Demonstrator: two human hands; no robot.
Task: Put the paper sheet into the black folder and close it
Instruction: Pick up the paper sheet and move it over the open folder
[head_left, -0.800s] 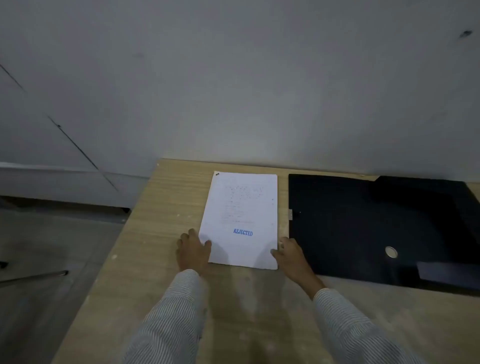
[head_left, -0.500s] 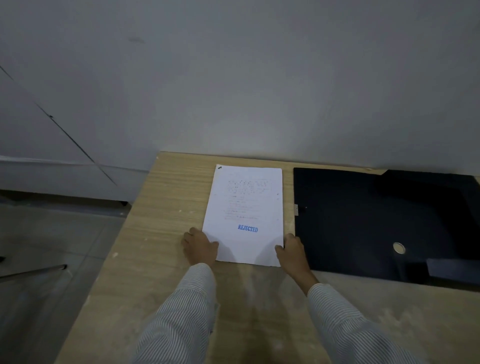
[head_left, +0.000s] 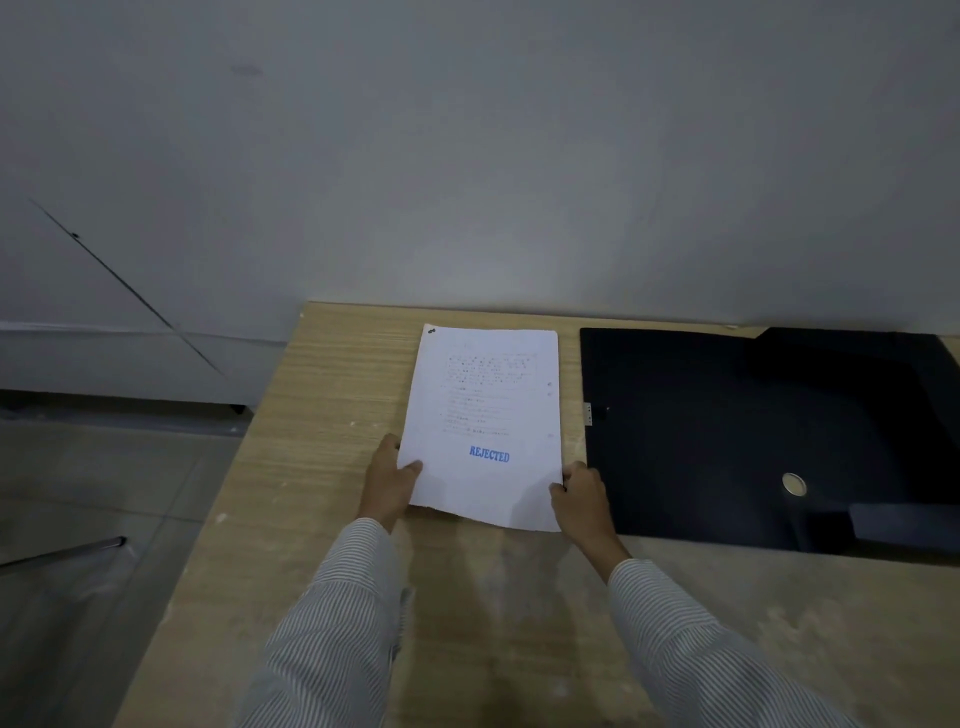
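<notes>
A white paper sheet (head_left: 483, 415) with handwriting and a blue "REJECTED" stamp lies on the wooden table (head_left: 332, 395). My left hand (head_left: 388, 480) grips its near left corner, thumb on top. My right hand (head_left: 581, 498) pinches its near right corner. The near edge of the sheet is raised a little off the table. Just right of it the black folder (head_left: 727, 431) lies flat, with a round metal ring hole (head_left: 794, 484) near its front and a small metal clip (head_left: 588, 413) on its left edge.
A grey wall rises right behind the table. The table's left edge drops to a tiled floor, where a thin metal rod (head_left: 62, 553) lies. The folder's right part runs out of view.
Both hands have closed on the sheet's near corners and lifted its near edge slightly; before, they rested flat beside it. The view has shifted a little.
</notes>
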